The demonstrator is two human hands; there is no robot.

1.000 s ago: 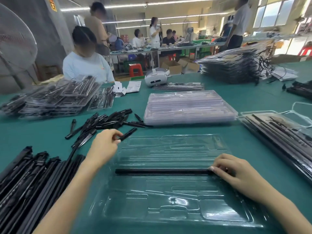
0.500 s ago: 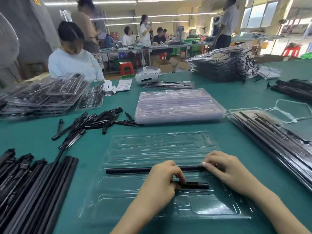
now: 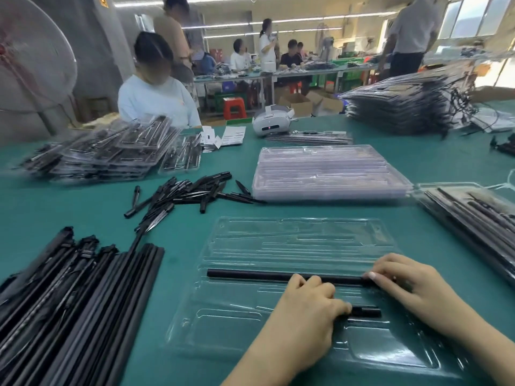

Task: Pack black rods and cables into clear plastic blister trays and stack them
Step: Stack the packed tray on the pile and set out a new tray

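The left hand (image 3: 303, 310) pinches a short black piece (image 3: 366, 312) in the clear tray (image 3: 278, 240), while the right hand (image 3: 404, 282) holds the long rod (image 3: 250, 275) with curled fingers.

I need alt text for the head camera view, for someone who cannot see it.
Two bare hands work over a clear blister tray on a green table: the left hand presses a short black piece into it, the right hand holds a long black rod's end. Loose rods and stacked trays surround them.
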